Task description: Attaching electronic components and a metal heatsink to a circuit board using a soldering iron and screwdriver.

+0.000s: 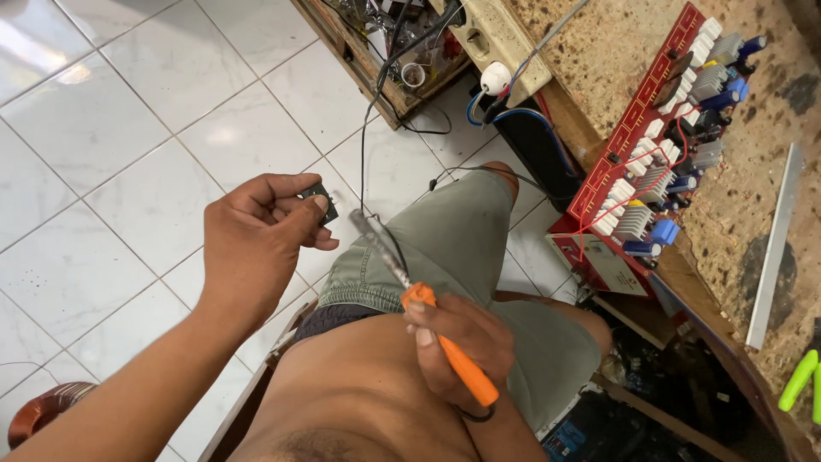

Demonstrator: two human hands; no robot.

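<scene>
My left hand is raised over the white tiled floor, pinching a small dark electronic component between thumb and fingers. My right hand grips a soldering iron with an orange handle; its metal shaft and tip point up-left, close to the component but apart from it. Both hands hover above my lap, over grey-green shorts.
A red circuit board with heatsinks, white blocks and blue capacitors lies on a worn brown bench at right. A beige power strip with a white plug, wires and a wooden box sit at the top. A copper coil is bottom left.
</scene>
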